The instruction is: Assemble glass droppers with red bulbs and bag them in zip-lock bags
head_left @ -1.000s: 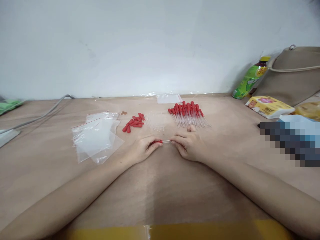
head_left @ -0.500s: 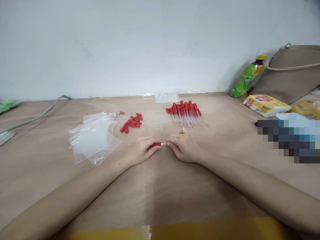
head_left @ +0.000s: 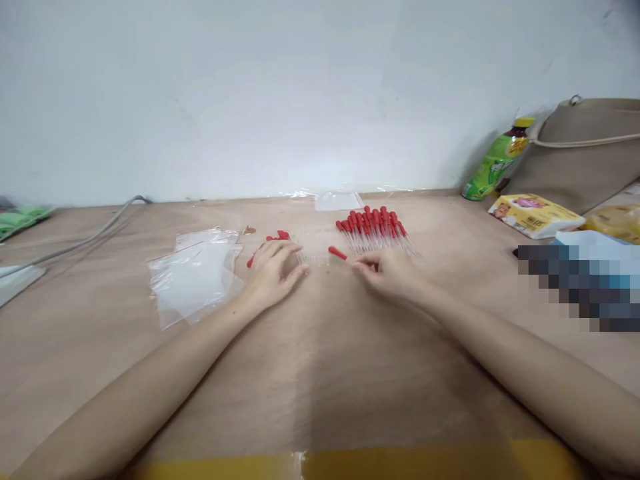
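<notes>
My right hand [head_left: 383, 272] pinches a dropper with a red rubber bulb [head_left: 337, 253]; the bulb points left and up, and the fingers hide most of its tube. Just beyond that hand lies a pile of droppers [head_left: 373, 227], red bulbs toward the wall and clear tubes toward me. My left hand [head_left: 274, 270] is open, thumb and fingers apart, over the loose red rubber bulbs [head_left: 277, 236], covering many of them. Between the hands, a little farther off, are several clear glass tubes [head_left: 313, 257] on the table.
Clear zip bags [head_left: 193, 277] overlap on the left, with a grey cable [head_left: 107, 223] behind them. Against the wall [head_left: 320, 100] at right lean a green bottle [head_left: 495, 163] and a beige bag [head_left: 575, 157]. A yellow tissue pack [head_left: 535, 215] sits before them.
My hands have moved apart. The left let go of the red bulb and went left to the loose bulbs; the right carried the dropper right, toward the pile.
</notes>
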Available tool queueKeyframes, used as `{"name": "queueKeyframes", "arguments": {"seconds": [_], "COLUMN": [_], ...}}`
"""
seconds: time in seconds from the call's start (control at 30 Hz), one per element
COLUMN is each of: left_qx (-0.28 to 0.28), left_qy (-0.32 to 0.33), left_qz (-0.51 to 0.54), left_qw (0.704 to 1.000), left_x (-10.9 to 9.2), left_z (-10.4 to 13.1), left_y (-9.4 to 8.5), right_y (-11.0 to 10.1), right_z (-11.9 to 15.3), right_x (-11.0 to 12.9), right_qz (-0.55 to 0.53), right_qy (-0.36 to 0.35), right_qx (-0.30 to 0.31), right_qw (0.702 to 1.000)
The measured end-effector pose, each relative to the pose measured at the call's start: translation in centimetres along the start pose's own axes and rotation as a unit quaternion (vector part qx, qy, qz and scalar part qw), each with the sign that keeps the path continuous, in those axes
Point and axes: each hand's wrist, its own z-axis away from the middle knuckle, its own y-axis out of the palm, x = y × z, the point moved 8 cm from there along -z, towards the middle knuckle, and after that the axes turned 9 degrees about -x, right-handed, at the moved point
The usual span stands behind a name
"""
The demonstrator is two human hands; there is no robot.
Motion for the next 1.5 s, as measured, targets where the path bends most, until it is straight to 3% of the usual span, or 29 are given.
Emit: {"name": "queueKeyframes", "arguments": {"seconds": [0.13,0.27,0.57,0.73,0.87,1.03,1.33,1.5], "left_qx": [-0.027,-0.011,0.025,0.023,0.011,0.006,0.006,-0.040], "left_qy": [-0.080,-0.131,-0.144,-0.150,-0.156,-0.159,-0.129,-0.132], "left_qz": [-0.119,-0.129,-0.114,-0.109,-0.087,-0.074,-0.005,0.043], "left_qw": [0.989,0.983,0.983,0.982,0.984,0.984,0.992,0.990], "left_x": [4.4,6.3,6.8,7.1,7.4,7.5,6.4,6.8], "left_z": [0.0,0.6,1.1,1.0,0.8,0.7,0.4,0.2], "left_y": [-0.5,0.3,1.2,1.3,1.3,1.1,1.4,1.1], "right_y": [-2.2,-2.0,3.7,3.8,3.9,5.2,5.3,5.4], "right_z": [-2.0,-4.0,-7.2,-7.5,-7.3,-6.9,-6.6,-6.4], "right_x": [-3.6,-3.6,-2.4,-2.5,-1.2,0.4,0.7,0.1], "right_qz": [0.017,0.085,0.220,0.243,0.234,0.214,0.182,0.174], "right_qy": [0.149,0.161,0.116,0.128,0.103,0.086,0.137,0.156], "right_qx": [-0.107,-0.152,-0.084,-0.078,-0.078,-0.031,0.038,0.065], "right_qw": [0.983,0.972,0.965,0.958,0.964,0.973,0.973,0.970]}}
